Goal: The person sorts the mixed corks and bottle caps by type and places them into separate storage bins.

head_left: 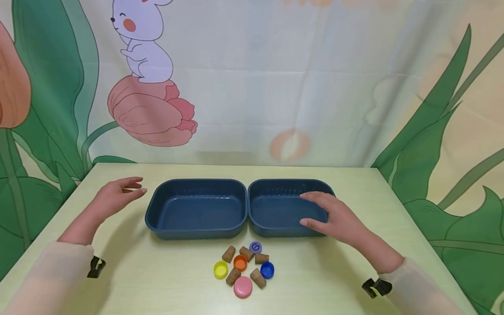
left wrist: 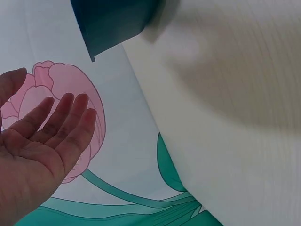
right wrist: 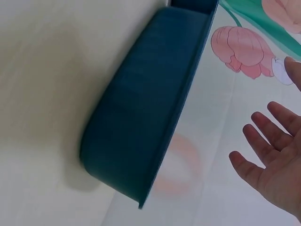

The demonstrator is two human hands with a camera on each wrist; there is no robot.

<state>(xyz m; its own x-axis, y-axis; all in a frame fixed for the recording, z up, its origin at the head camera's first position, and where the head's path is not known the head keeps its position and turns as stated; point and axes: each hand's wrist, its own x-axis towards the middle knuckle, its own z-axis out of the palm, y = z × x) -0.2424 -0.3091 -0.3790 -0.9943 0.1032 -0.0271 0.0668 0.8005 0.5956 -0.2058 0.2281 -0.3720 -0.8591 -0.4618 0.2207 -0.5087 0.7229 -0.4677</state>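
My left hand (head_left: 114,199) hovers left of the left dark blue tray (head_left: 197,234), holding nothing, its fingers relaxed. My right hand (head_left: 338,218) is in the air over the right end of the right dark blue tray (head_left: 283,232). Its thumb and fingers are spread with nothing between them; both palms show in the wrist views. In front of the trays lies a small group of brown corks (head_left: 258,278) and plastic caps: a yellow cap (head_left: 221,270), an orange cap (head_left: 240,263), a blue cap (head_left: 267,270), a pink cap (head_left: 243,287) and a purple cap (head_left: 255,247).
The two trays stand side by side, touching or nearly so, on a pale wooden table (head_left: 157,280). Behind the table's far edge hangs a printed curtain (head_left: 244,87) with a rabbit, flowers and leaves. A black clip-like piece sits at each sleeve.
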